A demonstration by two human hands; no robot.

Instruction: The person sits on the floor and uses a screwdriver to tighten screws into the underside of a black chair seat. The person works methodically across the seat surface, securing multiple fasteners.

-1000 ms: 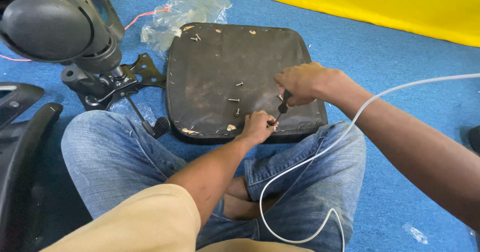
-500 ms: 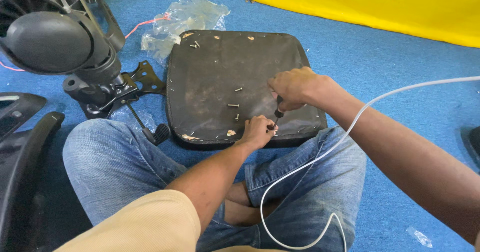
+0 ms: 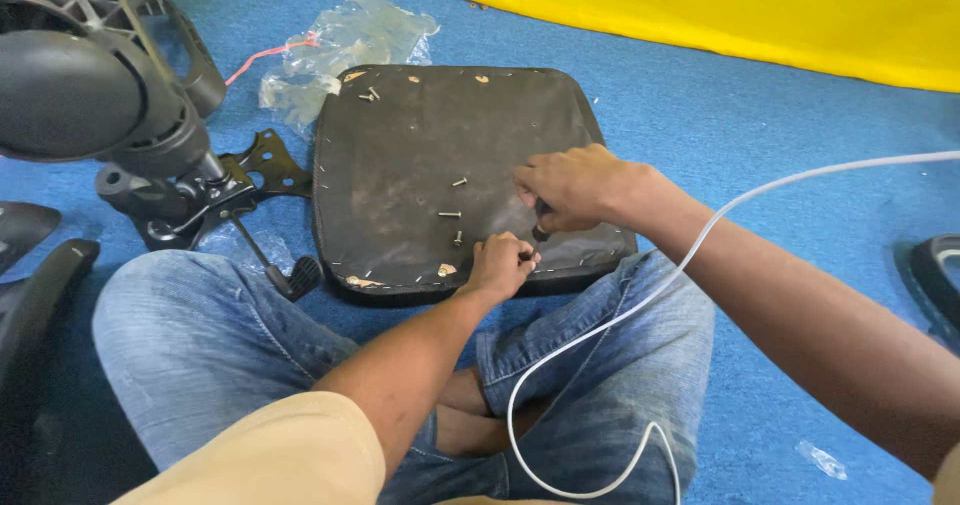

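Dark tool is sitting upright on the black seat pad, near its front edge, w/ right hand wrapping tight around it. Left hand is pinching shut just beside the tip; can't tell what's inside. Loose screws are lying left of the grip. Blue carpet is spreading underneath, yellow sheet behind.

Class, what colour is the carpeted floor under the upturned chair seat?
Blue carpeted floor, clearest in the head view.

Blue carpeted floor, upturned black square seat cushion lying on it, crumpled clear plastic bag beside, black metal chair mechanism, yellow sheet along far edge
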